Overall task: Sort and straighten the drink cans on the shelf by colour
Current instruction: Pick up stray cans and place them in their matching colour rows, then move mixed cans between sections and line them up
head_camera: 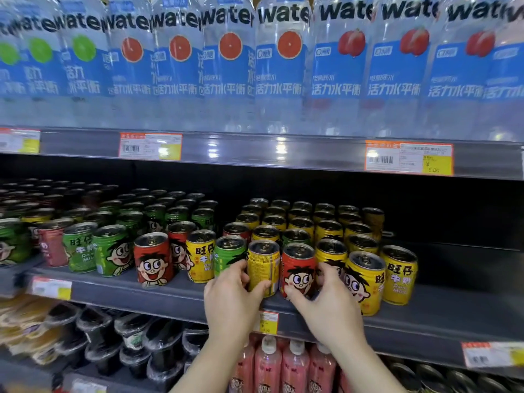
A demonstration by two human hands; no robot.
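1. Yellow and red cans are gripped side by side at the front edge of the middle shelf [158,300]: the yellow can [263,268] is held by the left hand [231,296], and the red can [298,269] just to its right is held by the right hand [326,302].
2. Both cans stand upright, long axes vertical, directly ahead of the palms; each is nearest to the hand already on it.
3. The left hand's thumb is pressed on the yellow can's front and its fingers are curled round the left side, against a green can [228,255].
4. The right hand's thumb is laid across the red can's lower front, fingers wrapped round its right side.
5. Right of that grip stands a block of yellow cans [368,282]; left of the grips, red, yellow and green are mixed.
6. A swap looks likely: red leftward, yellow rightward.
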